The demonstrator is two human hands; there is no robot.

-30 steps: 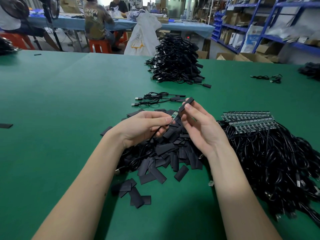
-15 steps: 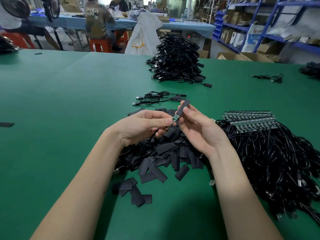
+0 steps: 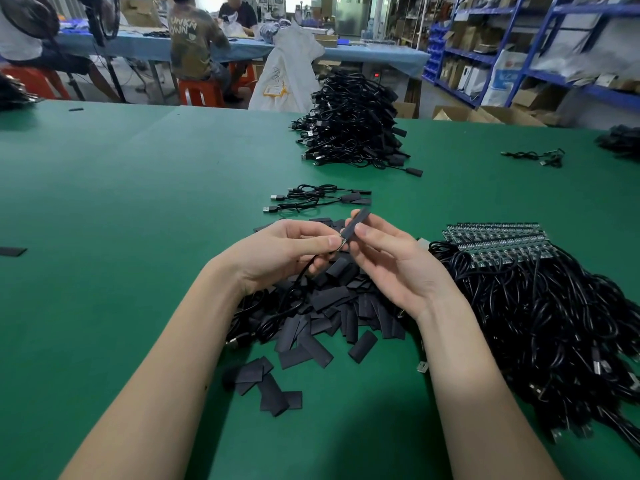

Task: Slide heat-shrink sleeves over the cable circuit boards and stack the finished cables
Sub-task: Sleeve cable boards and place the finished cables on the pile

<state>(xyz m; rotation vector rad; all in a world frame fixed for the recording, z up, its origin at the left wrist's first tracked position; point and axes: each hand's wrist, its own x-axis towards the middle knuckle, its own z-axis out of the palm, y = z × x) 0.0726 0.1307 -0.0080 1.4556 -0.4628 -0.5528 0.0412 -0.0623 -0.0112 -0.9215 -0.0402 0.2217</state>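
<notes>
Two bare forearms reach up from the lower edge of the frame and meet at centre, where the left hand (image 3: pixel 277 252) pinches a black cable (image 3: pixel 301 277) just below its circuit board between thumb and forefinger, the other fingers curled beneath. The right hand (image 3: pixel 388 261) pinches a black heat-shrink sleeve (image 3: pixel 356 225), tilted up to the right, its lower end meeting the left fingertips; only a sliver of board shows there. Beneath the hands lies a heap of loose sleeves (image 3: pixel 332 306) on the green table (image 3: pixel 104 202), with a mass of unsleeved cables (image 3: pixel 554 323) and their rows of boards (image 3: pixel 498 237) at right. Just above centre lie a few finished cables (image 3: pixel 311 199), and beyond them a tall stack (image 3: pixel 353 123). In the background, seated workers (image 3: pixel 194 39) occupy a blue table at upper left; blue shelving (image 3: pixel 554 46) fills the upper right.
</notes>
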